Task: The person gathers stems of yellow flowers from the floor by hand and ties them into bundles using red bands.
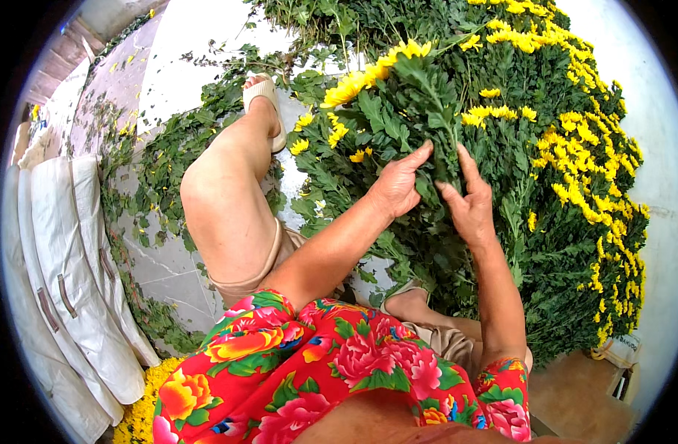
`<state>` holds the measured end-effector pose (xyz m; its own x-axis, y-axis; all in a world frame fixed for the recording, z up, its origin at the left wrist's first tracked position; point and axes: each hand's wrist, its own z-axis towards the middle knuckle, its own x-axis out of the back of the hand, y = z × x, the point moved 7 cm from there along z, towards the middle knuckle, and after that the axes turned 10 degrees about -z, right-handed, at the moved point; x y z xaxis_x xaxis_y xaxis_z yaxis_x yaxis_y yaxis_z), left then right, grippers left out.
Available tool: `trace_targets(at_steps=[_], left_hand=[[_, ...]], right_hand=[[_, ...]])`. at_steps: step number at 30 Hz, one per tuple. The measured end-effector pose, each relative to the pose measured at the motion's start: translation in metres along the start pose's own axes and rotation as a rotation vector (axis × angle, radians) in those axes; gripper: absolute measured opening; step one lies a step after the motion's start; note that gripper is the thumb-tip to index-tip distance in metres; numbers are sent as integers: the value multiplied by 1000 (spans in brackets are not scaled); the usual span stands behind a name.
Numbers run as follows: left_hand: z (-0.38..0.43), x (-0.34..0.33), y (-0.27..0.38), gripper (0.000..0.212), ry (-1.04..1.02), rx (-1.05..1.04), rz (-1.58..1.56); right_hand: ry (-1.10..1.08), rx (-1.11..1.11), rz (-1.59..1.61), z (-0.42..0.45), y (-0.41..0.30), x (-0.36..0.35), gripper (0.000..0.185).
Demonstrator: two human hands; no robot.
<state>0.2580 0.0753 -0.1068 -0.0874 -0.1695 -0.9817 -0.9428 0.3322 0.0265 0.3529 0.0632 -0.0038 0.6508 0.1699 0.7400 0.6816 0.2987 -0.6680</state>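
A bunch of yellow chrysanthemums (400,108) is held in front of me, tilted so its flower heads lie in a row at the upper left. My left hand (399,186) grips the leafy stems from the left, thumb pointing up along them. On the right side of the same stems is my right hand (471,202), its thumb and fingers around them. The lower stem ends are hidden among leaves. Right beside and beneath the bunch spreads a large pile of cut chrysanthemums (544,244), with yellow heads mostly along its right edge.
Loose leaves (172,161) litter the grey tile floor (167,272). White woven sacks (67,266) stand at the left, near more yellow flowers (144,405). My sandaled foot (267,111) rests left of the pile. A white box (619,351) sits at the lower right.
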Motion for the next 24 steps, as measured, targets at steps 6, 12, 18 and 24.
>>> trace_targets(at_steps=[6, 12, 18, 24], left_hand=[[-5, -14, 9, 48, -199, 159, -98], [-1, 0, 4, 44, -59, 33, 177], [9, 20, 10, 43, 67, 100, 32], [15, 25, 10, 42, 125, 96, 116]], right_hand=[[-56, -62, 336, 7, 28, 5, 63], [-272, -6, 133, -3, 30, -21, 60], [489, -126, -779, 8, 120, 91, 52], [578, -674, -479, -44, 294, 151, 48]])
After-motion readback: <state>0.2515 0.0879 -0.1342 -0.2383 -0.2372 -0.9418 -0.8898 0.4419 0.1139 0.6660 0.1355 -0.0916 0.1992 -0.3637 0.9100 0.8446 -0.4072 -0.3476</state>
